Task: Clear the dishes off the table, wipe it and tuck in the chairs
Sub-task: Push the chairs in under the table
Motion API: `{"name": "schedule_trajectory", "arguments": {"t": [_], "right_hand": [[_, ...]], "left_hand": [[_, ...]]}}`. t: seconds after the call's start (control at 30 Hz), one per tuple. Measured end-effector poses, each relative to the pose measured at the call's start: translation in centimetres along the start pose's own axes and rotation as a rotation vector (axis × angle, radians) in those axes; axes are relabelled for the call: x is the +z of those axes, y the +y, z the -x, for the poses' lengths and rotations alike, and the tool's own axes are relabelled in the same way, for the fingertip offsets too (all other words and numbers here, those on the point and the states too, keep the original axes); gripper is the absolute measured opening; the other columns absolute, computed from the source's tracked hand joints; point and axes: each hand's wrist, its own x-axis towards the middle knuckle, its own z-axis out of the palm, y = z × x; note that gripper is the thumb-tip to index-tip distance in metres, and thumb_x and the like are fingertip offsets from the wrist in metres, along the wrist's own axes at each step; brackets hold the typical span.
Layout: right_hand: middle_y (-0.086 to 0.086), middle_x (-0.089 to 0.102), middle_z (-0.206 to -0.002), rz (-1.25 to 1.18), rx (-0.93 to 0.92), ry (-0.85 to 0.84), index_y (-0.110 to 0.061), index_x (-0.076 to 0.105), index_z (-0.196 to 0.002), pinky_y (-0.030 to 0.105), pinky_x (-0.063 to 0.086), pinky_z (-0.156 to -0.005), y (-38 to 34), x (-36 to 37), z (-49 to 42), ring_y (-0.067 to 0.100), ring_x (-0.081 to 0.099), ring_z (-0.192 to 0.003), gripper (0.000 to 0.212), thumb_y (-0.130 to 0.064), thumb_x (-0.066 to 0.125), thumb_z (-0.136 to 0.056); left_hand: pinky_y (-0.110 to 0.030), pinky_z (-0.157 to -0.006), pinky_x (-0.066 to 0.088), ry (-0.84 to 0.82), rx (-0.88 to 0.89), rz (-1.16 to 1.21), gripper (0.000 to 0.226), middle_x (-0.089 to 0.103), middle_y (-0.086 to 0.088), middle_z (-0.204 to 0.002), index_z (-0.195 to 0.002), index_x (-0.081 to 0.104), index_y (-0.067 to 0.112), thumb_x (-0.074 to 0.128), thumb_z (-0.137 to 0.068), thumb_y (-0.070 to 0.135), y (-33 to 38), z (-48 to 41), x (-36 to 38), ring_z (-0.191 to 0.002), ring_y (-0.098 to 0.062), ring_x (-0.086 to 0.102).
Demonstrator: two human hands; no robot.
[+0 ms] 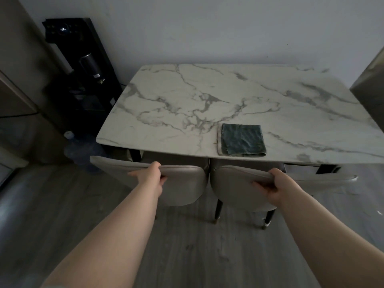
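Your left hand (pixel 150 176) has its fingers clamped over the left chair (pixel 166 183) back, your right hand (pixel 276 188) likewise on the right chair (pixel 234 183). Both chairs sit at the worktop (pixel 187 96) edge, the folded cloth (pixel 242 140) lying above. Push level, both together, legs gliding straight under.
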Motion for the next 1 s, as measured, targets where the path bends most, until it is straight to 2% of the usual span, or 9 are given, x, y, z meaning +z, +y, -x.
{"name": "schedule_trajectory", "arguments": {"t": [0.07, 0.13, 0.27, 0.43, 0.6, 0.77, 0.83, 0.93, 1.0], "right_hand": [[0.013, 0.049, -0.084, -0.022, 0.0, 0.005, 0.001, 0.047, -0.09, 0.039, 0.059, -0.058, -0.1, 0.1, 0.2, 0.028, 0.059, -0.09, 0.011, -0.009, 0.046, -0.094], [0.013, 0.047, -0.085, -0.032, 0.006, 0.022, 0.001, 0.046, -0.094, 0.044, 0.053, -0.089, -0.1, 0.1, -0.1, 0.031, 0.054, -0.115, 0.009, -0.008, 0.046, -0.095], [0.014, 0.046, -0.087, -0.024, 0.001, 0.033, 0.002, 0.044, -0.1, 0.044, 0.042, -0.104, -0.1, 0.0, -0.3, 0.035, 0.048, -0.125, 0.011, -0.007, 0.044, -0.095], [0.018, 0.042, -0.12, -0.062, 0.004, 0.04, -0.001, 0.04, -0.114, 0.049, 0.044, -0.101, -0.1, -0.4, -1.1, 0.038, 0.047, -0.124, 0.021, -0.005, 0.045, -0.094], [0.018, 0.041, -0.12, -0.071, 0.031, 0.051, -0.001, 0.04, -0.12, 0.05, 0.044, -0.101, 0.1, -0.7, -1.5, 0.04, 0.045, -0.124, 0.027, -0.005, 0.045, -0.094], [0.018, 0.043, -0.124, -0.047, 0.048, 0.053, 0.0, 0.041, -0.132, 0.05, 0.049, -0.094, 0.4, -0.6, -1.5, 0.04, 0.048, -0.122, 0.039, -0.006, 0.048, -0.094], [0.018, 0.045, -0.123, -0.039, 0.06, 0.048, -0.001, 0.043, -0.125, 0.047, 0.054, -0.087, 0.5, -0.6, -1.2, 0.039, 0.05, -0.121, 0.032, -0.007, 0.049, -0.093], [0.02, 0.044, -0.129, -0.029, 0.066, 0.047, 0.001, 0.042, -0.129, 0.047, 0.057, -0.052, 0.5, -0.8, -1.2, 0.043, 0.049, -0.122, 0.038, -0.006, 0.049, -0.092], [0.021, 0.042, -0.136, -0.026, 0.059, 0.051, 0.0, 0.039, -0.135, 0.046, 0.058, -0.052, 0.5, -1.0, -1.4, 0.045, 0.047, -0.123, 0.044, -0.006, 0.048, -0.093]], "left_hand": [[-0.053, -0.078, 0.058, 0.028, 0.022, -0.011, 0.094, 0.048, -0.016, -0.132, -0.15, 0.002, 0.021, 0.065, -0.081, 0.007, 0.5, 0.1, 0.5, -0.101, -0.034, 0.06], [-0.054, -0.081, 0.056, 0.026, 0.033, -0.02, 0.095, 0.046, -0.017, -0.136, -0.149, 0.0, 0.023, 0.065, -0.081, 0.007, 0.8, 0.1, 1.1, -0.102, -0.034, 0.06], [-0.052, -0.081, 0.056, 0.015, 0.028, -0.038, 0.102, 0.045, -0.015, -0.137, -0.15, -0.009, 0.031, 0.063, -0.082, 0.007, 0.9, -0.6, 1.2, -0.102, -0.033, 0.06], [-0.048, -0.075, 0.06, 0.003, 0.042, -0.078, 0.098, 0.047, -0.009, -0.127, -0.151, -0.004, 0.027, 0.064, -0.082, 0.011, 0.0, -0.9, 0.4, -0.098, -0.029, 0.06], [-0.043, -0.068, 0.061, -0.001, 0.021, -0.12, 0.097, 0.055, -0.011, -0.12, -0.15, 0.007, 0.023, 0.067, -0.074, 0.019, -0.3, -1.2, -0.7, -0.081, -0.022, 0.064], [-0.043, -0.079, 0.059, 0.029, 0.076, -0.136, 0.092, 0.05, -0.004, -0.123, -0.151, 0.002, 0.021, 0.064, -0.084, 0.015, -0.8, -0.5, -1.3, -0.07, -0.014, 0.06], [-0.047, -0.084, 0.058, 0.048, 0.105, -0.125, 0.092, 0.045, -0.004, -0.119, -0.151, 0.001, 0.021, 0.065, -0.085, 0.014, -0.7, 0.0, -1.1, -0.068, -0.014, 0.057], [-0.048, -0.086, 0.057, 0.08, 0.118, -0.12, 0.091, 0.045, -0.005, -0.124, -0.152, 0.002, 0.02, 0.065, -0.086, 0.014, -0.6, 0.8, -0.9, -0.064, -0.013, 0.053], [-0.047, -0.087, 0.056, 0.09, 0.114, -0.117, 0.089, 0.046, -0.006, -0.129, -0.151, 0.003, 0.018, 0.064, -0.086, 0.013, -0.6, 1.2, -0.9, -0.064, -0.012, 0.052]]}}
